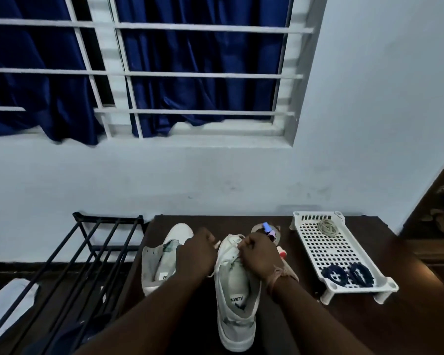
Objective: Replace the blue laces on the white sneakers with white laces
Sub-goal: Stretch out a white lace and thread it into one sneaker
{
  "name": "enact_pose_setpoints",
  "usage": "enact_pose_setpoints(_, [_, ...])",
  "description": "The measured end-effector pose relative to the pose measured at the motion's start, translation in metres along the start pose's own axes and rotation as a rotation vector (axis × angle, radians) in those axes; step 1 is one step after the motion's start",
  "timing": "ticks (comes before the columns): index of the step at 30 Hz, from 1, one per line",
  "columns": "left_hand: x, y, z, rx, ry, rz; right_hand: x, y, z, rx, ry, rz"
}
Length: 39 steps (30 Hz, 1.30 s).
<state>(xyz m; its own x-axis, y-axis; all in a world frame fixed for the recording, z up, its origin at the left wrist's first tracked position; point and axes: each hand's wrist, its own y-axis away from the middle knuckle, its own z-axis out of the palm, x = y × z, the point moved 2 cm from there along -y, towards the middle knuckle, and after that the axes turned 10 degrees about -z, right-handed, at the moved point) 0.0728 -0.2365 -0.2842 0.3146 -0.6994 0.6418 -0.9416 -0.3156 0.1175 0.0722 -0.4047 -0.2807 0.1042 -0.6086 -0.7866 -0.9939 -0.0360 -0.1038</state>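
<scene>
Two white sneakers stand on a dark table (344, 326). The nearer sneaker (237, 311) points away from me, and a white lace (235, 238) runs through its front eyelets. My right hand (260, 256) is curled over the lacing area and pinches the lace. My left hand (196, 252) hovers between the shoes with its fingers curled round the other lace end (217, 244). The second sneaker (162, 257) lies to the left with no lace visible. Two coiled blue laces (346, 275) lie on a white perforated tray (326, 248).
A coiled pale lace (327, 228) lies at the tray's far end. Small items, one of them a blue-capped object (267, 228), sit behind the near sneaker. A black metal rack (87, 260) stands left of the table. The wall and a barred window are behind.
</scene>
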Motion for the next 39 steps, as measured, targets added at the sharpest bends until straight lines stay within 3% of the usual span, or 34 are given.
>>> enact_pose_setpoints(6, [0.002,0.017,0.031,-0.053,0.115,-0.047,0.012,0.008,0.019,0.059,0.052,-0.105])
enact_pose_setpoints(11, [-0.011,0.016,0.046,-0.123,0.027,-0.1,0.02,0.012,0.025,-0.013,0.212,-0.22])
enact_pose_setpoints(15, [-0.027,0.013,0.05,-0.221,0.16,-0.134,0.031,0.01,0.025,-0.112,0.296,-0.222])
enact_pose_setpoints(25, [-0.04,0.012,0.057,-0.376,0.502,-0.274,0.042,0.01,0.038,-0.085,0.354,-0.273])
enact_pose_setpoints(39, [-0.042,-0.001,0.065,-0.475,0.518,-0.353,0.045,0.009,0.047,-0.034,0.386,-0.254])
